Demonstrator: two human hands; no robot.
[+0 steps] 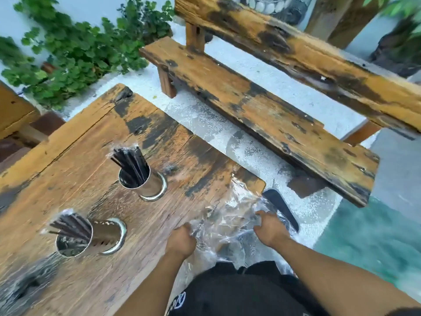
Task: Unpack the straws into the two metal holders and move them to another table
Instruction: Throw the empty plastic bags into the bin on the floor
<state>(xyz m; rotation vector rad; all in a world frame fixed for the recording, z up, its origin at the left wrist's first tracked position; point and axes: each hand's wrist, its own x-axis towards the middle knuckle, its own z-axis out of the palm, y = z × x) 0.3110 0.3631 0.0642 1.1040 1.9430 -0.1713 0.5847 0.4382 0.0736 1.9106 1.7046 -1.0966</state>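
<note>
Taking the near metal holder (91,236) as the landmark: it stands on the worn wooden table (159,258) at the left of the view, with a bundle of dark straws (70,226) fanned out of its mouth. Up and to the right of it, well apart, the second metal holder (142,181) carries its own dark straws (129,160). Both bundles show a clear film at their tips, so some wrapping may remain on them; blur makes that hard to settle. Both holders look filled, which suggests the unpacking is done and the carrying is what remains.

Further right of the landmark, at the table's near corner, lies a crumpled clear plastic bag (227,226). The left hand (182,241) is curled closed on its left edge and the right hand (271,226) is curled closed on its right edge, probably to gather the empty packaging out of the way before the holders are lifted. Whether any straws remain inside the bag cannot be told through the creases and glare.

Just beyond the right hand a dark, narrow thing (282,208) lies on the pale ground, partly behind the bag, its nature unclear. Farther right a weathered wooden bench (273,119) stands, its far end cut off. The person's body hides the table's near edge.
</note>
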